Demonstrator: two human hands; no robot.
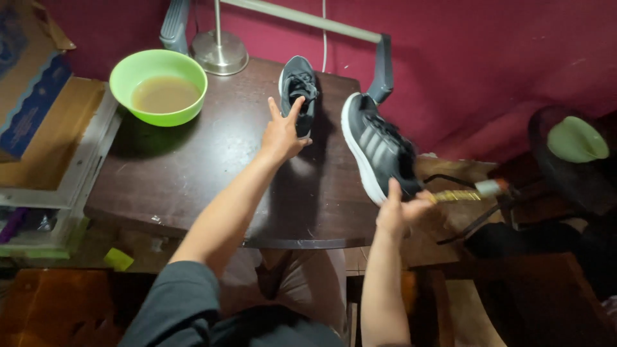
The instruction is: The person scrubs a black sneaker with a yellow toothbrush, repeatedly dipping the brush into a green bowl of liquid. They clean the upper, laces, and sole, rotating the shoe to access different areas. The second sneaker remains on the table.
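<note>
Our left hand [281, 136] is out over the dark table [193, 173], fingers spread wide, tips touching the grey shoe [299, 90] standing at the far edge. Our right hand [400, 212] grips a 2nd grey shoe [376, 149] w/ white sole, held off the table's right side, plus a small brush [466, 193]. Green bowl [159, 87] of murky water sits far left, lamp base [220, 51] just beside it.

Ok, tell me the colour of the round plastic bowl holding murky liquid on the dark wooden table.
The round plastic bowl is bright lime green, seen best in the head view.
</note>
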